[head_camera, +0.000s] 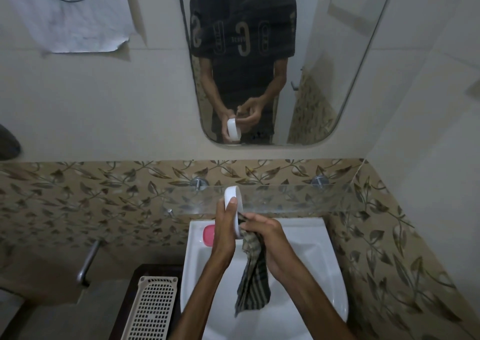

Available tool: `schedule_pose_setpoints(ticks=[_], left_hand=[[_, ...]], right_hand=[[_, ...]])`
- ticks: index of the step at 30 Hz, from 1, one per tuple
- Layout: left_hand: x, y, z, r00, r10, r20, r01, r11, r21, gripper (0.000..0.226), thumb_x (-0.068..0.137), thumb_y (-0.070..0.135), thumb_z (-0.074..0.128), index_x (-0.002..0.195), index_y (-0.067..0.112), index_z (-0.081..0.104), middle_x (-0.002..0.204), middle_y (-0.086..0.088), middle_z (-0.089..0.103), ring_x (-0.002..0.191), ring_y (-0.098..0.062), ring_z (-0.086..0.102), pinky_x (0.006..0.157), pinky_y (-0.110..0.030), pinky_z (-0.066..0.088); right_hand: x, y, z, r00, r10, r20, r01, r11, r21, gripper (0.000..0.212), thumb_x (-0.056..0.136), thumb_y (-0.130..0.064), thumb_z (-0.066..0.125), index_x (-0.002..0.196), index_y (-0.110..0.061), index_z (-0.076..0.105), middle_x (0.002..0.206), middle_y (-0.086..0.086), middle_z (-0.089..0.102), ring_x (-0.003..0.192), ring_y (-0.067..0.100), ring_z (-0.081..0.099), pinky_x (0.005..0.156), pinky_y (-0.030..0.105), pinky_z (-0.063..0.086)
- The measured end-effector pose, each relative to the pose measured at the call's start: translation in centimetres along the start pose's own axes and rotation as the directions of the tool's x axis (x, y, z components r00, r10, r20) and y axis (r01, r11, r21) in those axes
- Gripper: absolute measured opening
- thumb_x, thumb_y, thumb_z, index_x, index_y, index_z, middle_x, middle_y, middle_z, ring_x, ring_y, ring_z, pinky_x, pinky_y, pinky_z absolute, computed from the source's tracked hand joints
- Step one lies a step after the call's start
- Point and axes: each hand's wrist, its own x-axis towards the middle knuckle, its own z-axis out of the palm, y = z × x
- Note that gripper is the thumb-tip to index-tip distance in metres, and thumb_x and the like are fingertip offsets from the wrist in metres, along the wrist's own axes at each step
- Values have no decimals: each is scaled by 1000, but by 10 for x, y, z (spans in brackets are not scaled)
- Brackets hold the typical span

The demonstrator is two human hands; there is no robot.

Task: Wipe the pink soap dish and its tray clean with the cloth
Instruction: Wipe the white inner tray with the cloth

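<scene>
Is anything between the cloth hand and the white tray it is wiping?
Nothing visible. The right hand presses the cloth straight against the tray, which the left hand holds upright over the sink.

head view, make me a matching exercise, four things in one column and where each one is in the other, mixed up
Things:
1. white tray
2. pink soap dish
3. striped cloth
4. perforated basket

Places:
A. on the sink rim, back left corner
B. in the left hand, held on edge
C. on the dark stand left of the sink
D. in the right hand, hanging over the basin

Pairs: 1-B, 2-A, 3-D, 4-C
</scene>
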Motion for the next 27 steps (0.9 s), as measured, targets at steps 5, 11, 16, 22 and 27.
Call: schedule_pose_setpoints(ticks=[5,11,16,22,27], left_hand=[[-4,2,0,1000,-4,31,3,999,46,64,94,48,62,151,27,41,135,-10,61,118,-29,64,91,-47,58],[-11,14,-17,967,-193,164,248,855,-455,59,94,37,59,138,-2,58,124,-29,60,114,-39,58,95,-50,50],[-10,9,-18,950,-252,183,310,710,-632,66,92,30,67,142,-10,52,124,-28,60,116,-41,56,90,-46,52],[-1,14,-18,952,-296,73,305,922,-239,60,88,49,74,126,3,68,96,-17,65,86,-31,62,69,-36,49],[-4,21,-19,947,-263,186,299,933,-201,74,78,63,75,123,4,73,111,-29,73,95,-35,69,80,-43,56]], right_hand=[[-4,7,6,983,-103,-151,103,995,-7,22,85,2,77,104,-10,80,97,8,82,85,19,79,66,20,59],[0,1,2,981,-4,-192,33,988,151,17,76,-8,84,93,-7,80,91,15,79,74,22,72,60,27,58],[1,0,5,994,101,-41,-78,920,383,29,72,-12,82,97,-1,72,82,15,73,60,18,69,48,26,54],[-6,8,7,989,-110,-94,115,993,43,16,80,-3,83,94,-9,80,98,16,80,88,26,75,72,28,60],[-10,8,11,939,-324,-111,281,914,-292,16,83,-12,86,84,-27,81,91,-4,80,88,14,77,73,27,63]])
